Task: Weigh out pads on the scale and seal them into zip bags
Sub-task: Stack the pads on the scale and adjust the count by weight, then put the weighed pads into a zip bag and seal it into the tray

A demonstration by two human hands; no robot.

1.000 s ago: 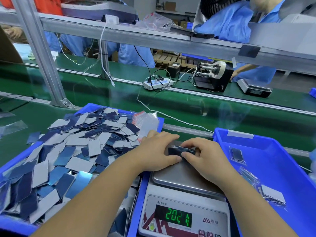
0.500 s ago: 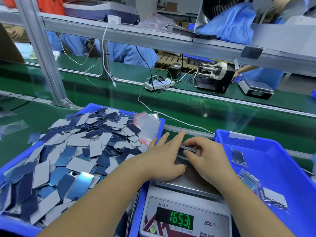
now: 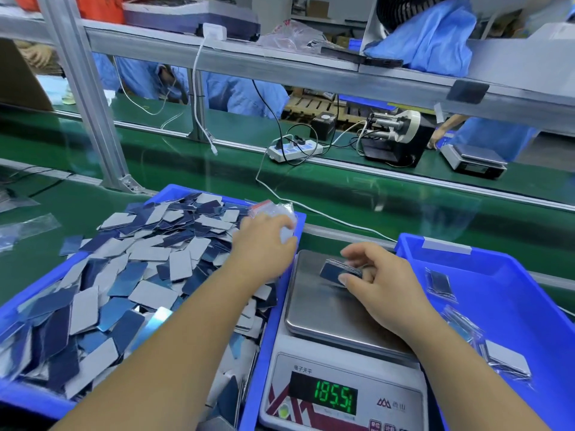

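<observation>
The right hand [image 3: 378, 283] pinched a small stack of pads [image 3: 340, 269] between thumb and fingers, just above the scale [image 3: 323, 309]. The left hand [image 3: 264, 244] lay over clear zip bags [image 3: 280, 209] in the tray [image 3: 270, 331]; its finger state could not be told.

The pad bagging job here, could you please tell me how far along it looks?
Done: a few sealed bags of pads lie in the right bin. In hand: the right hand pinches a stack of pads over the scale, while the left hand reaches the empty zip bags. Left: bagging this stack, plus the big heap of loose pads in the left bin.
</observation>
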